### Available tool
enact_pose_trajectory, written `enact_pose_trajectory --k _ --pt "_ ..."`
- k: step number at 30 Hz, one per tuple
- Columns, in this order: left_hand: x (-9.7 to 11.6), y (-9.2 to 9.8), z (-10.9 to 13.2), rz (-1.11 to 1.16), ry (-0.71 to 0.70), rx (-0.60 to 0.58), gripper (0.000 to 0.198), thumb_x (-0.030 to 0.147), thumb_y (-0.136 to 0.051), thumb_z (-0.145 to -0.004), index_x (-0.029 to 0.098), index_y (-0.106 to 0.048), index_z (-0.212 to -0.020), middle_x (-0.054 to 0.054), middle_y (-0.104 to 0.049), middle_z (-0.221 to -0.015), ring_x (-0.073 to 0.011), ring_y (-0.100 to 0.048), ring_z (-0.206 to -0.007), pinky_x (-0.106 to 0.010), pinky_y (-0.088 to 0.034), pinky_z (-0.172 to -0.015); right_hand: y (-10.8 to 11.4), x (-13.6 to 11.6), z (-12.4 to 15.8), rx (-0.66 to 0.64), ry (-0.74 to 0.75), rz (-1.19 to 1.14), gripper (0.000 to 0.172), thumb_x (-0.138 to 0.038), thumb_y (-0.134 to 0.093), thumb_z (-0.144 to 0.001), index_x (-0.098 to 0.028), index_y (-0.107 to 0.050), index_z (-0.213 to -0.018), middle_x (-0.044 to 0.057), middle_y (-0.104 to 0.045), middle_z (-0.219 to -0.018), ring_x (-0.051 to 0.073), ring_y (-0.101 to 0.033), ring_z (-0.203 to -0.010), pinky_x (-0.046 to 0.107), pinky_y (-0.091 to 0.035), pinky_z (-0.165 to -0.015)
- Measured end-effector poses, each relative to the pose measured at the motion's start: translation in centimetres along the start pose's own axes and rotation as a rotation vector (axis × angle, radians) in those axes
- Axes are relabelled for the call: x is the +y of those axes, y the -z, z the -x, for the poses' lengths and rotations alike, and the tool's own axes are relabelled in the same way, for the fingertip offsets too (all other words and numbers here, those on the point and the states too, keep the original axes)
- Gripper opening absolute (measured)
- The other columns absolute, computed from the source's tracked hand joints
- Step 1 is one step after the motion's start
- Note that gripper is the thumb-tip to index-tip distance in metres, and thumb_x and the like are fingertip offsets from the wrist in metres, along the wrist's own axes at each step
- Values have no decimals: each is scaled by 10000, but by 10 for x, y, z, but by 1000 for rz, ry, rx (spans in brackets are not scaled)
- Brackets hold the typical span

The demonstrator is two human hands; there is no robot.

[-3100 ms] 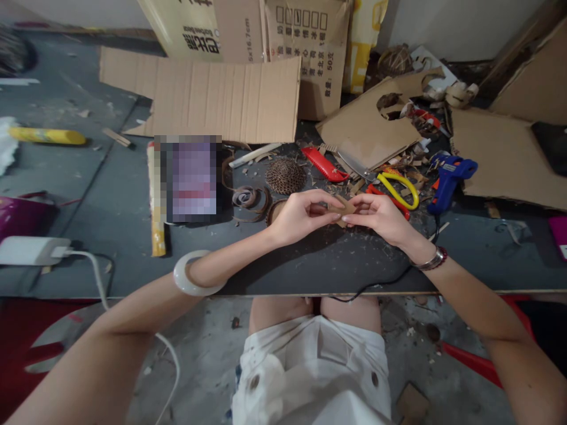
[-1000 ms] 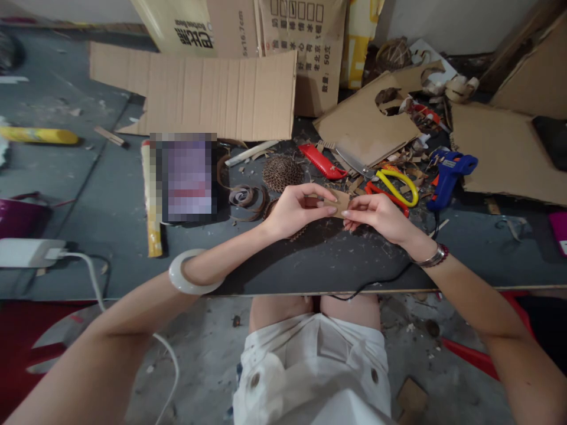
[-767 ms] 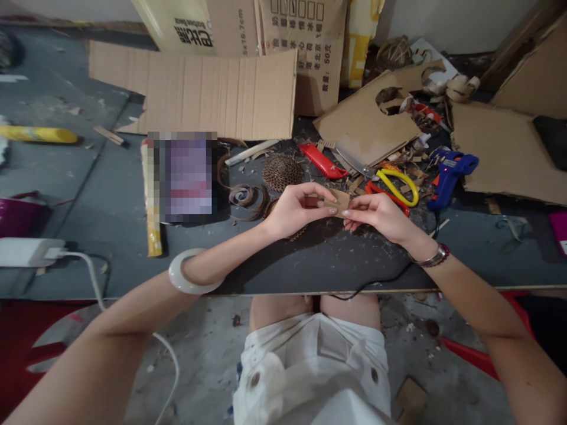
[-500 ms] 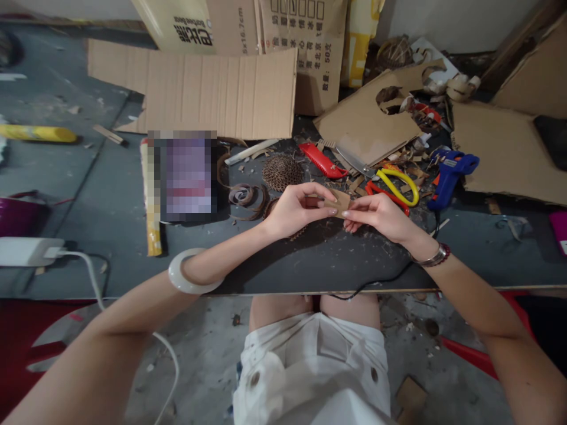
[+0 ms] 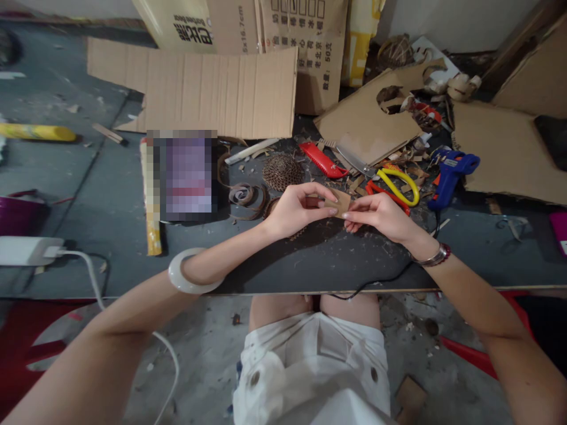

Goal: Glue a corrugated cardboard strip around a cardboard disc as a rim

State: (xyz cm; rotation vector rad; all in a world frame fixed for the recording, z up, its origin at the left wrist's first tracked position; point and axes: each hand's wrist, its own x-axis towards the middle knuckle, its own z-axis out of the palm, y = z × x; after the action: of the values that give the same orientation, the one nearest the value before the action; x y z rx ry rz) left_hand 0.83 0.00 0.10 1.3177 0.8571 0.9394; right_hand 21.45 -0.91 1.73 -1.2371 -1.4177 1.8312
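Note:
My left hand (image 5: 297, 211) and my right hand (image 5: 376, 215) meet above the dark worktop (image 5: 336, 260), pinching a small piece of brown corrugated cardboard (image 5: 339, 202) between their fingertips. Part of the piece is hidden by my fingers. A cardboard coil (image 5: 243, 195) and a ball of rolled corrugated strips (image 5: 283, 172) lie just beyond my left hand. Past my right hand sit a red utility knife (image 5: 322, 160), yellow-handled scissors (image 5: 397, 184) and a blue glue gun (image 5: 449, 177). A white bangle (image 5: 195, 271) circles my left forearm.
Cardboard scraps litter the worktop around the tools. A large cardboard sheet (image 5: 190, 82) and boxes stand behind it. A pixelated rectangular object (image 5: 186, 174) lies to the left. A black cable (image 5: 376, 286) runs along the front edge, and a white charger (image 5: 26, 251) sits far left.
My fingers have shifted their grip on the cardboard piece, which now stands a little higher and more upright between my hands. The whole view has drifted slightly.

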Motion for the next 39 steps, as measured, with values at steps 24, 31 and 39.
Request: enact_pose_trajectory --k 24,31,39 --pt "0 -1 2 -24 -14 -30 249 290 -798 -686 126 -685 -834 -50 -708 -820 -128 -667 -724 -270 -544 -731 -4 0 1 51 63 31 290 -390 -803 -642 -132 -677 -683 29 -687 -603 111 -630 -512 241 -540 -527" --pt "4 0 1 -72 27 -52 180 280 -782 -706 132 -729 -795 -56 -735 -801 -130 -666 -696 -273 -550 -732 -3 1 1 37 66 38 271 -383 -778 -683 -132 -675 -696 28 -690 -612 106 -633 -518 231 -537 -529" --pt "5 1 1 -94 44 -49 184 282 -788 -702 137 -741 -806 -56 -738 -778 -135 -666 -671 -269 -551 -694 -3 3 1 31 68 21 246 -355 -783 -680 -134 -682 -714 23 -693 -618 105 -638 -524 226 -536 -527"
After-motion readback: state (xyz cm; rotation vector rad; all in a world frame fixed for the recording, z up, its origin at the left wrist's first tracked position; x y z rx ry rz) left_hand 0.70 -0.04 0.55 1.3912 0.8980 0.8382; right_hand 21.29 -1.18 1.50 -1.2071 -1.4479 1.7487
